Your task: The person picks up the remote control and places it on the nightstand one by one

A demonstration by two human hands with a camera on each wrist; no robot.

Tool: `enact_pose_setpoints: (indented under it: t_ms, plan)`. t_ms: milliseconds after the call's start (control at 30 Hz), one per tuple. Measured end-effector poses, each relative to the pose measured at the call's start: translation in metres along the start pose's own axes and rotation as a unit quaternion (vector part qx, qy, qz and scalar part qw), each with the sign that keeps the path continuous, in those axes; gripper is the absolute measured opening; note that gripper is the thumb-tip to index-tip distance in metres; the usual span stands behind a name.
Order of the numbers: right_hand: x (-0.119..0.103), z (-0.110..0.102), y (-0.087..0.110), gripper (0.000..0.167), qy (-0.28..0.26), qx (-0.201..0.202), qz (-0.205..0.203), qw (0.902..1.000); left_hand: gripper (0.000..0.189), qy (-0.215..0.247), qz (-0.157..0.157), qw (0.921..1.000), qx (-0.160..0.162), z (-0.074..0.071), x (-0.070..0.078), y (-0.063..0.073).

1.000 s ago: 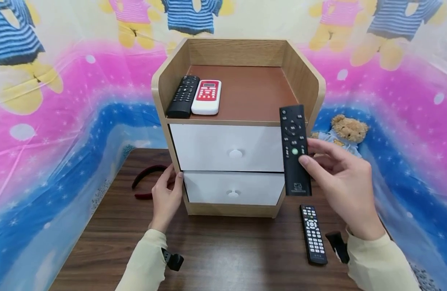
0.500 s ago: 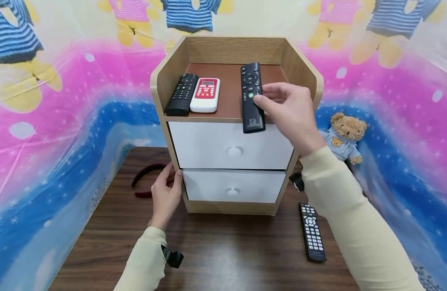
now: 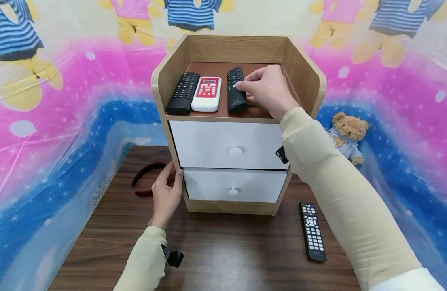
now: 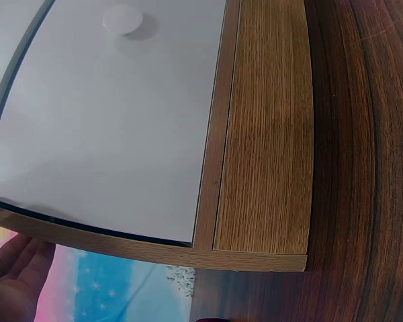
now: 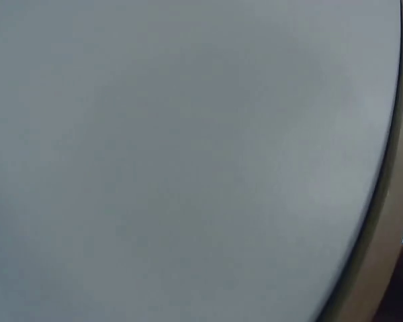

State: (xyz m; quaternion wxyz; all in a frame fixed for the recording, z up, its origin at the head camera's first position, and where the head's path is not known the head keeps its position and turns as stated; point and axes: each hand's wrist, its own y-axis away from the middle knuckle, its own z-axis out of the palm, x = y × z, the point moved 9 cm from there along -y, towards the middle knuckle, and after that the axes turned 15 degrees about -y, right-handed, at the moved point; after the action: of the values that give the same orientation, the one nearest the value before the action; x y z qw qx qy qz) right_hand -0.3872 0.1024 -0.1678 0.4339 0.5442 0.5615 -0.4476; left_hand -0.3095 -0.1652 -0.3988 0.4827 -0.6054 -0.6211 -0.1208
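Observation:
My right hand (image 3: 268, 91) pinches a black remote control (image 3: 236, 95) between thumb and fingers, on the brown top of the small wooden cabinet (image 3: 230, 207). Left of it lie a white remote with a red face (image 3: 206, 95) and another black remote (image 3: 183, 93), side by side. My left hand (image 3: 166, 196) grips the left edge of the cabinet beside the lower drawer (image 3: 208, 184), thumb at the front. In the left wrist view its fingers (image 4: 33, 265) lie along the outer side. The right wrist view shows mainly the white drawer front (image 5: 188, 161), and the held remote is out of sight there.
Raised panels border the cabinet top at the back and sides. Another black remote with white buttons (image 3: 312, 232) lies on the wooden table (image 3: 223, 250) at the right. A teddy bear (image 3: 348, 135) sits right of the cabinet; a dark red headband-like loop (image 3: 145, 173) lies left of it.
My right hand has carried the black remote from in front of the cabinet's right side, up and left, then down onto its top. The left hand has stayed in place.

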Motion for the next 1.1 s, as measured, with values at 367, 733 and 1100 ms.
enact_pose_setpoints:
  t_ms: [367, 733, 1100]
  plan:
    - [-0.0026, 0.0077, -0.0075, 0.036, 0.055, 0.01, -0.008, 0.9984, 0.044, 0.001, 0.009, 0.9999, 0.009, -0.0013, 0.0012, 0.0003]
    - [0.0025, 0.0108, -0.0036, 0.032, 0.089, 0.013, -0.03, 0.9955, 0.044, 0.0, 0.008, 0.9999, 0.007, -0.0009, 0.0002, 0.0008]
    - [0.0032, 0.0077, -0.0001, 0.034, 0.086, 0.001, -0.056, 0.9947, 0.043, -0.002, 0.008, 0.9999, 0.011, -0.0006, -0.0001, 0.001]
